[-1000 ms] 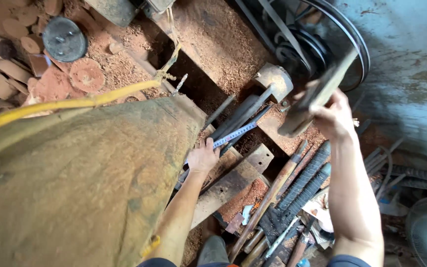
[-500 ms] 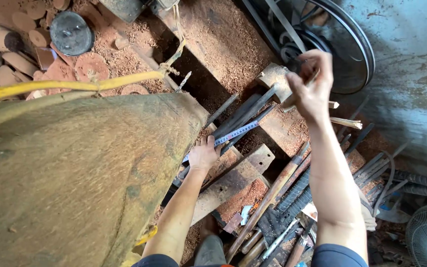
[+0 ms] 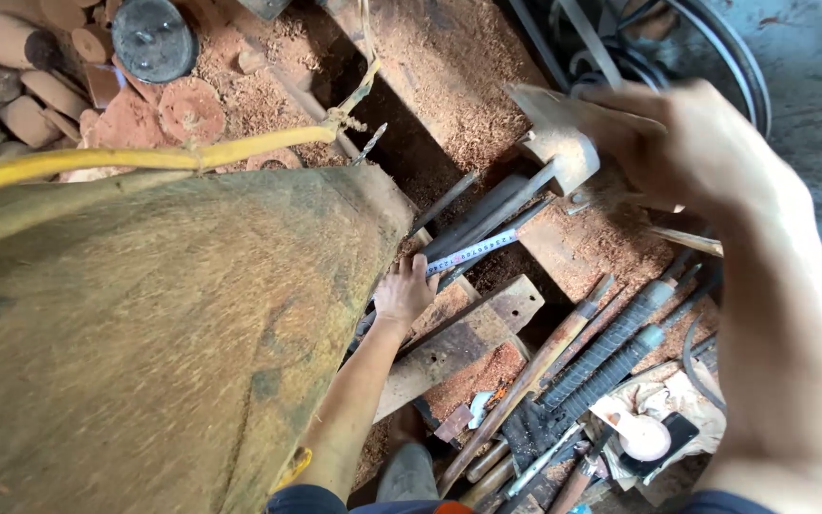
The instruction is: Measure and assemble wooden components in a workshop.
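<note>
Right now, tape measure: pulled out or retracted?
Pulled out. The tape measure blade lies extended across the metal bars, beside the left hand on the log.

Single head-worn camera looking steeply down, facing forward over a large wooden slab (image 3: 164,333), sitting close to the raised right hand (image 3: 687,152), taking in the sawdust-strewn floor (image 3: 449,76) farther below

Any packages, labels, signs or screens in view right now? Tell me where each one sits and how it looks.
No packages, signs or screens.
Measuring tape: the one marked thing, a thin pale strip with fine printed marks, lying slantwise on the dark metal bars just above the left hand.
Right hand: holds a plain wooden piece, no label showing.
</note>
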